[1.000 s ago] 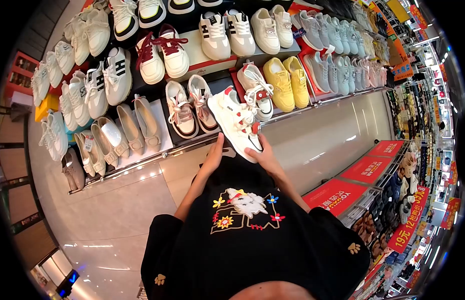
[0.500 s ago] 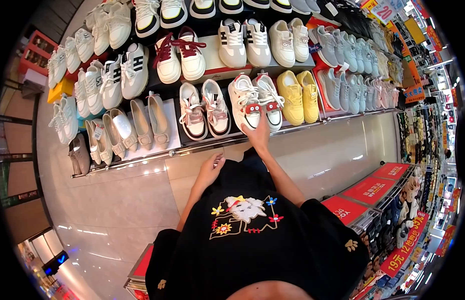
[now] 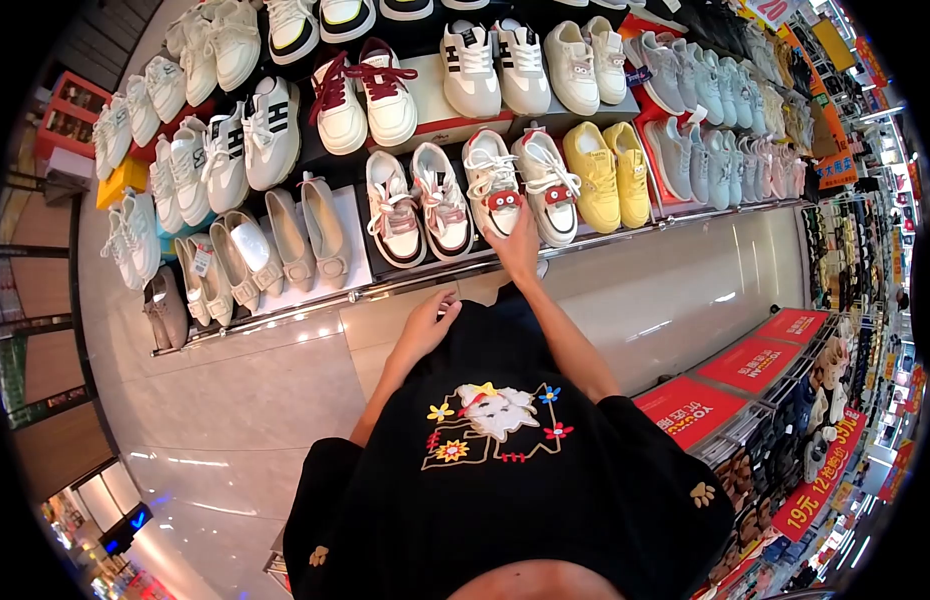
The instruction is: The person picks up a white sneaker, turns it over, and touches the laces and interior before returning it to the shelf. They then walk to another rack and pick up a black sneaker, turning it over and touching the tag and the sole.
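Observation:
On the front row of the display rack, my right hand (image 3: 515,243) touches the toe of a white shoe with a red eyed ornament (image 3: 496,185). Its fingertips are partly hidden by the shoe's front. The matching shoe (image 3: 548,190) stands just to the right. My left hand (image 3: 432,318) hangs below the rack edge with its fingers loosely curled, thumb apart from them, and nothing in it. White shoes with pink laces (image 3: 394,212) rest to the left, and yellow shoes (image 3: 593,175) are to the right.
A metal rail (image 3: 353,296) runs along the rack's front edge. Beige flats (image 3: 290,240) stand on the left part. More rows of sneakers rise behind. At the lower right is another shoe rack with red signs (image 3: 690,409). Shiny floor tiles (image 3: 225,400) lie at the left.
The ornamented shoe under my right hand is lower onto the rack and level with its mate, now apart from it. My left hand has risen slightly to the right. The view has shifted a little.

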Demonstrator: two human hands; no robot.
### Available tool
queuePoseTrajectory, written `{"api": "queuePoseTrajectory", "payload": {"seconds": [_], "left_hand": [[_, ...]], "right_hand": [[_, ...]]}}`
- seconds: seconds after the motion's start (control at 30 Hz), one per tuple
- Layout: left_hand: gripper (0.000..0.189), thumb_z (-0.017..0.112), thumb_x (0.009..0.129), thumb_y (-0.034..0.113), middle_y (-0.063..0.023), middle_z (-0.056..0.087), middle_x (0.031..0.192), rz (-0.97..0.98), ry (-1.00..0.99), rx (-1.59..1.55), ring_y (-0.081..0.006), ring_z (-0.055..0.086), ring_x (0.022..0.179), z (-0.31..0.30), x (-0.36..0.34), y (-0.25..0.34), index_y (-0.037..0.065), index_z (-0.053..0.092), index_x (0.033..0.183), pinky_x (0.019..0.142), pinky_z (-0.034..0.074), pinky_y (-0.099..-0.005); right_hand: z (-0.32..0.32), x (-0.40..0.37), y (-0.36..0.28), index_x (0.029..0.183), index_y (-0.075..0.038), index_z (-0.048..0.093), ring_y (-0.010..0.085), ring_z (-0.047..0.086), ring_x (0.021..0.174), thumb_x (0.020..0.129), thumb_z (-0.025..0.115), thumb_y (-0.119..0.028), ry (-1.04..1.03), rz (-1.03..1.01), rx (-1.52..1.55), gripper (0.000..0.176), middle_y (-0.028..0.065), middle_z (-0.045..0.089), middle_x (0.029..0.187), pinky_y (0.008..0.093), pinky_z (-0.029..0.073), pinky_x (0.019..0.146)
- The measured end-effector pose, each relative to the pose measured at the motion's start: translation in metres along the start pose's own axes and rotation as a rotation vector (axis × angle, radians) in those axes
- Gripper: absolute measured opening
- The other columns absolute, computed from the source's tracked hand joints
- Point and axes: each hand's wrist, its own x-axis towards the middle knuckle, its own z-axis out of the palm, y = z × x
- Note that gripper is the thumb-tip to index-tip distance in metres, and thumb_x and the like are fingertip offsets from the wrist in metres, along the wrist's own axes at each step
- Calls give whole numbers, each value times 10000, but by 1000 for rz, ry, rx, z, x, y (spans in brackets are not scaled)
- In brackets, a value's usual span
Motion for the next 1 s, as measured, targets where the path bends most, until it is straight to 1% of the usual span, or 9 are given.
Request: {"api": "queuePoseTrajectory", "payload": {"seconds": [0.23, 0.3, 0.53, 0.63, 0.73, 0.77, 0.83, 0.87, 1.0], "left_hand": [[377, 555, 908, 242, -161, 625, 1018, 35, 3, 57, -223, 611, 936, -9, 7, 10, -12, 518, 1184, 823, 475, -309], [372, 557, 907, 236, -164, 623, 1023, 20, 13, 50, -225, 612, 936, -12, 7, 11, -10, 516, 1185, 826, 477, -310], [358, 558, 904, 213, -159, 618, 1044, 35, 20, 66, -232, 615, 931, -14, 7, -6, -6, 512, 1183, 825, 479, -312], [367, 553, 903, 228, -164, 618, 1049, 46, -34, 137, -250, 617, 933, -12, 7, -7, -6, 511, 1182, 824, 477, -320], [354, 556, 892, 238, -173, 616, 1021, 94, -92, 190, -294, 609, 926, -7, 5, -6, 2, 525, 1154, 815, 472, -348], [337, 560, 882, 241, -178, 615, 988, 123, -102, 189, -325, 601, 917, -4, 4, -6, 10, 539, 1127, 807, 469, -371], [334, 560, 883, 239, -179, 615, 998, 117, -181, 237, -325, 600, 926, -3, 1, 3, 9, 539, 1124, 813, 467, -373], [331, 559, 883, 237, -180, 615, 1008, 109, -229, 291, -325, 598, 935, -4, 3, 8, 8, 540, 1122, 818, 466, -376], [332, 557, 885, 234, -181, 617, 1028, 163, -220, 262, -327, 595, 953, 3, 5, 14, 12, 543, 1131, 829, 465, -377]], "right_hand": [[-3, -4, 7, 1333, 40, 295, 410, 456, 1132, 697, 734, -248, -63, -49, -89, 825, 266, 447, 1255, 441, 385, 948], [-10, -10, 9, 1317, 39, 325, 401, 458, 1134, 741, 699, -212, -57, -130, -120, 732, 256, 458, 1247, 437, 387, 947], [-45, -50, 0, 1193, 18, 470, 378, 480, 1103, 816, 594, -91, -15, -114, 22, 412, 211, 502, 1190, 417, 396, 925], [-54, -64, -6, 1107, 5, 536, 358, 531, 1027, 829, 565, -67, 46, -82, 41, 289, 187, 562, 1097, 406, 417, 886], [-55, -80, -6, 977, -24, 607, 321, 604, 864, 847, 554, -93, -9, -19, 122, 157, 147, 637, 884, 386, 466, 784], [-60, -86, -6, 977, -24, 607, 321, 604, 864, 847, 554, -93, 8, 1, 109, 157, 147, 637, 884, 386, 466, 784], [-74, -96, -9, 968, -35, 615, 307, 623, 814, 853, 556, -117, -227, 120, 165, 153, 140, 648, 854, 374, 484, 737], [-77, -101, -5, 963, -32, 619, 301, 635, 759, 851, 561, -131, -211, 87, 162, 160, 143, 655, 828, 362, 495, 695], [-99, -110, 0, 973, -33, 622, 308, 637, 758, 848, 557, -133, -224, 195, 153, 172, 146, 656, 817, 361, 496, 685]]}}
